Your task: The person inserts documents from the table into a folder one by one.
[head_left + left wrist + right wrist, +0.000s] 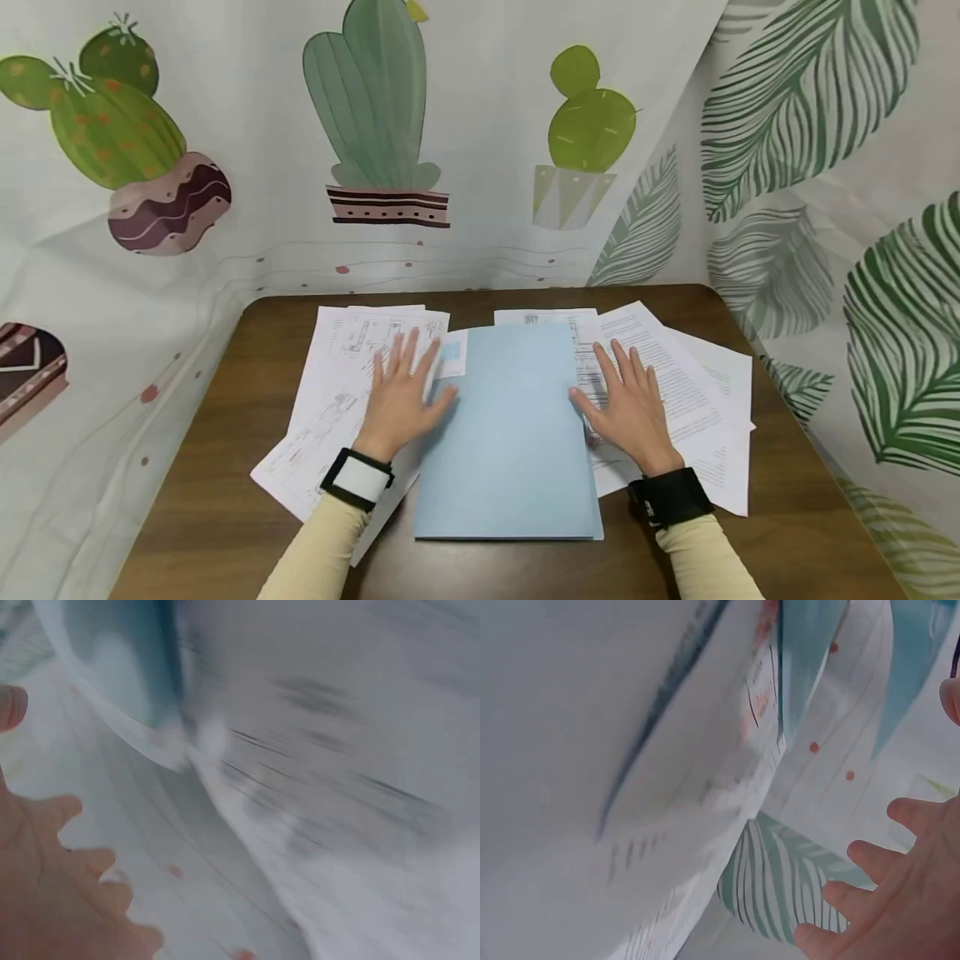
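Observation:
A light blue folder (510,442) lies upright on the brown table, between my two hands. My left hand (401,400), fingers spread, is over the printed sheets (330,408) on the left, its thumb at the folder's left edge. On the other side my right hand (630,408) is spread in the same way over the right-hand papers (693,392), thumb tip at the folder's right edge. Neither hand grips anything. Both wrist views show spread fingers, with the left papers (337,802) and the right papers (652,787) close by and blurred.
A small white card with a blue patch (452,353) pokes out at the folder's upper left. Bare brown tabletop (225,400) shows around the papers. Behind the table hangs a white cloth (487,167) printed with cacti and leaves.

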A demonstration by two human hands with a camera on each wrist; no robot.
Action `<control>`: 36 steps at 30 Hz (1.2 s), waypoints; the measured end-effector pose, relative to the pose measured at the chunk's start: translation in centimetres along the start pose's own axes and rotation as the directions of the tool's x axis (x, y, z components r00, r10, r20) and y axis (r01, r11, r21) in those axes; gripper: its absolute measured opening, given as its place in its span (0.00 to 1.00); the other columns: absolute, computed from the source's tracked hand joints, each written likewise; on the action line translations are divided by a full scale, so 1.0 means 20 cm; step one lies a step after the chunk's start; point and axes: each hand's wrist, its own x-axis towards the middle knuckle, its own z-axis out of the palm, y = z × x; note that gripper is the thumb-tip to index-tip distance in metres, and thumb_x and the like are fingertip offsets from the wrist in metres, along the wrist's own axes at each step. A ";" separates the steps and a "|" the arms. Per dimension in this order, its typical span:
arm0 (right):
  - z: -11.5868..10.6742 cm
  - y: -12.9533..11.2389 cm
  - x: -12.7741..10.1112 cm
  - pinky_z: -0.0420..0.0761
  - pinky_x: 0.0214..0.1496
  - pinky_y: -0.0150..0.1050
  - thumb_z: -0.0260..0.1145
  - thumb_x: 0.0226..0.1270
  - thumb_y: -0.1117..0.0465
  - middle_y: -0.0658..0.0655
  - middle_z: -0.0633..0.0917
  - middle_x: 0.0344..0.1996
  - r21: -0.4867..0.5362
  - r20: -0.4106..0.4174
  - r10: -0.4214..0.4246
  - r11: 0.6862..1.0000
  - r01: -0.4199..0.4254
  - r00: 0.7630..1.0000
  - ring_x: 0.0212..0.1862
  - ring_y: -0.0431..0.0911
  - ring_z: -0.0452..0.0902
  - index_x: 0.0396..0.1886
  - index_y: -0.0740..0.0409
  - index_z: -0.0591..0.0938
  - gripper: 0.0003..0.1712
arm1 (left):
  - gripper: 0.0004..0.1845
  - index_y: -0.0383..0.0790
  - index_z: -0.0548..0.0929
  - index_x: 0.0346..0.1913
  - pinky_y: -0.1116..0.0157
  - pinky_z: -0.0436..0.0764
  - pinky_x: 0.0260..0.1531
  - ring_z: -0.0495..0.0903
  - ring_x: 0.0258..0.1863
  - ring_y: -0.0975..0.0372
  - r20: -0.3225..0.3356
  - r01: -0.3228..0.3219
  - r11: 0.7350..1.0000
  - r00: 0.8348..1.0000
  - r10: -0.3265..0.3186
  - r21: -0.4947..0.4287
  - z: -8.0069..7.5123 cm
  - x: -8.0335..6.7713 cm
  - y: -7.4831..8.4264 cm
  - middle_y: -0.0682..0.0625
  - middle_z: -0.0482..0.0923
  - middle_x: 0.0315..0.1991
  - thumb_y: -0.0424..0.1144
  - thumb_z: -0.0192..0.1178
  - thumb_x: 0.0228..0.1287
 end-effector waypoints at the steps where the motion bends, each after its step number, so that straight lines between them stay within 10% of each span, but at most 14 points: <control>1: -0.01 0.01 -0.01 0.45 0.75 0.71 0.63 0.68 0.34 0.67 0.57 0.80 -0.003 -0.005 0.002 1.000 -0.002 1.000 0.81 0.67 0.42 0.82 0.54 0.60 0.51 | 0.42 0.48 0.61 0.81 0.35 0.39 0.73 0.38 0.82 0.44 0.037 -0.035 0.999 0.999 0.035 -0.001 0.00 0.02 0.04 0.42 0.43 0.83 0.65 0.54 0.71; 6: -0.04 0.05 -0.05 0.46 0.74 0.71 0.65 0.67 0.35 0.69 0.58 0.79 -0.011 -0.034 0.013 1.000 -0.014 0.999 0.80 0.69 0.44 0.81 0.56 0.62 0.51 | 0.41 0.49 0.63 0.80 0.38 0.38 0.74 0.42 0.82 0.45 0.211 -0.281 0.960 0.937 0.277 -0.011 0.01 0.13 0.32 0.44 0.47 0.83 0.65 0.53 0.72; 13: -0.03 0.10 -0.10 0.51 0.72 0.73 0.66 0.67 0.35 0.71 0.61 0.77 -0.038 -0.057 0.007 0.999 -0.009 0.998 0.78 0.72 0.49 0.80 0.58 0.64 0.50 | 0.35 0.51 0.78 0.71 0.41 0.54 0.74 0.56 0.79 0.48 0.428 -0.602 0.798 0.729 0.535 0.028 0.12 0.17 0.65 0.46 0.63 0.78 0.67 0.58 0.69; 16: -0.02 0.10 -0.12 0.52 0.71 0.73 0.67 0.67 0.37 0.71 0.62 0.77 -0.045 -0.059 0.009 0.999 -0.012 0.998 0.77 0.72 0.50 0.79 0.59 0.65 0.49 | 0.31 0.53 0.82 0.67 0.43 0.57 0.74 0.57 0.79 0.50 0.493 -0.636 0.771 0.682 0.541 0.033 0.15 0.16 0.69 0.48 0.65 0.77 0.67 0.60 0.68; 24: -0.02 0.10 -0.12 0.50 0.73 0.71 0.67 0.68 0.37 0.70 0.61 0.77 -0.045 -0.024 0.026 0.999 -0.027 0.999 0.79 0.70 0.48 0.79 0.58 0.64 0.49 | 0.30 0.53 0.82 0.65 0.43 0.59 0.73 0.57 0.79 0.49 0.522 -0.648 0.761 0.663 0.536 0.041 0.12 0.19 0.73 0.48 0.67 0.75 0.64 0.64 0.66; 36: 0.04 -0.15 -0.17 0.64 0.70 0.66 0.68 0.70 0.62 0.74 0.65 0.74 0.023 0.123 -0.262 0.965 0.261 0.957 0.74 0.70 0.61 0.74 0.72 0.67 0.37 | 0.22 0.49 0.83 0.55 0.41 0.59 0.73 0.55 0.79 0.46 0.277 -0.657 0.736 0.686 0.673 -0.162 -0.10 0.28 0.72 0.45 0.67 0.75 0.60 0.63 0.69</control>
